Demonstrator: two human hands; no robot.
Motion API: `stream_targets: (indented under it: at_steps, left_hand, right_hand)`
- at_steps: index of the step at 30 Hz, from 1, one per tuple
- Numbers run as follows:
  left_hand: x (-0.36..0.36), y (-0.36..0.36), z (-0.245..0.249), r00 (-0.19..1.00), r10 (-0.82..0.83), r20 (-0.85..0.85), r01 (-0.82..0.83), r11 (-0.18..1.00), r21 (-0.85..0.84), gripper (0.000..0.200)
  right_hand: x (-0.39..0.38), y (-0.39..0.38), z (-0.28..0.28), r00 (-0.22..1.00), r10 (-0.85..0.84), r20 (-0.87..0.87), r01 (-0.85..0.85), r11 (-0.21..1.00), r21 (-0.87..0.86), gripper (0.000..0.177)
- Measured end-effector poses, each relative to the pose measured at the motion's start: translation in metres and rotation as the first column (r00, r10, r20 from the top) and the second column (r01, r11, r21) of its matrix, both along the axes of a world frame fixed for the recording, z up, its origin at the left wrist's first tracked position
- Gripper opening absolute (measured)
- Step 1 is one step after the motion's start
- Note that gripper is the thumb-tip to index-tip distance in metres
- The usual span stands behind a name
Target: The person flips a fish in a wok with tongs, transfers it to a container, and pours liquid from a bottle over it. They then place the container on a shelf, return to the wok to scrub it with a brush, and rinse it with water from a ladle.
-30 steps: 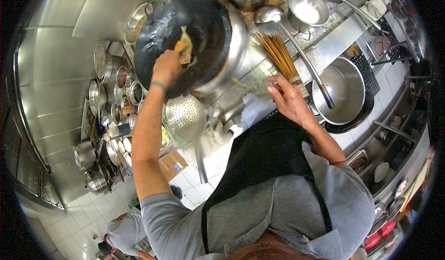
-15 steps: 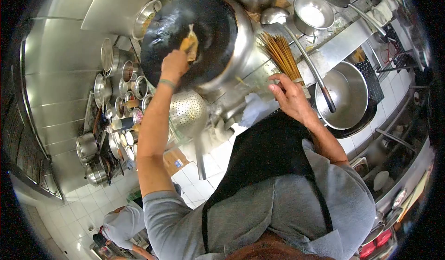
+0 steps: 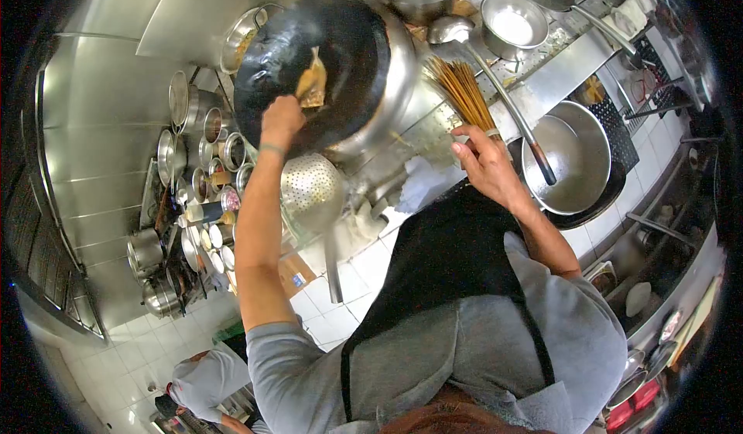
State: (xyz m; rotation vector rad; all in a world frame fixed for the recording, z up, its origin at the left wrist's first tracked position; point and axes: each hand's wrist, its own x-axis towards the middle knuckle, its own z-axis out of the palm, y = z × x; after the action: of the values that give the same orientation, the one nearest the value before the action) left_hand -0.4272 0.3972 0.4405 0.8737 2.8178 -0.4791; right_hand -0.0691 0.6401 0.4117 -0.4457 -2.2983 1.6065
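My left hand (image 3: 280, 121) reaches into a large black wok (image 3: 348, 39) and grips a yellow-brown cloth (image 3: 312, 82) pressed against the wok's inner wall. My right hand (image 3: 484, 163) lies on the bound end of a bamboo brush (image 3: 460, 90), which rests on the steel stove edge to the right of the wok. Its fingers curl loosely over the brush, and a firm grip cannot be made out.
A steel ladle (image 3: 453, 28) leans beside the brush. A perforated skimmer (image 3: 309, 194) hangs below the wok. A second steel wok (image 3: 576, 155) sits at the right, a steel bowl (image 3: 511, 20) behind it. Several seasoning pots (image 3: 205, 171) line the left. Another person (image 3: 205, 380) stands at lower left.
My left hand has shifted the cloth a little across the wok's inner wall, back and forth. My right hand has stayed on the bamboo brush.
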Motion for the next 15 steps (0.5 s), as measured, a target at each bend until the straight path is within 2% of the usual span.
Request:
stream_targets:
  at_steps: [4, 7, 8, 11, 15]
  left_hand:
    - [-0.003, 0.002, 0.004, 1.000, -0.013, 0.008, 0.013, 1.000, 0.014, 0.026]
    - [-0.003, 0.005, 0.008, 0.997, 0.038, 0.066, -0.037, 0.999, -0.006, 0.027]
    - [-0.001, 0.005, 0.008, 0.999, 0.030, 0.043, -0.030, 1.000, -0.003, 0.025]
    - [0.002, 0.000, 0.014, 0.999, 0.036, -0.039, -0.036, 0.999, 0.018, 0.023]
    - [0.000, -0.017, 0.034, 0.996, 0.058, -0.071, -0.056, 0.998, 0.041, 0.028]
  right_hand:
    - [0.003, -0.001, 0.001, 1.000, -0.010, 0.004, 0.010, 1.000, 0.005, 0.025]
    - [0.008, 0.001, 0.005, 0.999, -0.010, 0.040, 0.011, 1.000, -0.014, 0.025]
    - [0.009, 0.001, 0.007, 0.999, -0.004, 0.054, 0.006, 1.000, -0.025, 0.025]
    - [0.009, 0.001, -0.001, 0.997, -0.056, -0.058, 0.058, 0.998, 0.030, 0.026]
    - [0.014, 0.003, 0.005, 0.997, -0.077, -0.009, 0.077, 0.996, -0.034, 0.027]
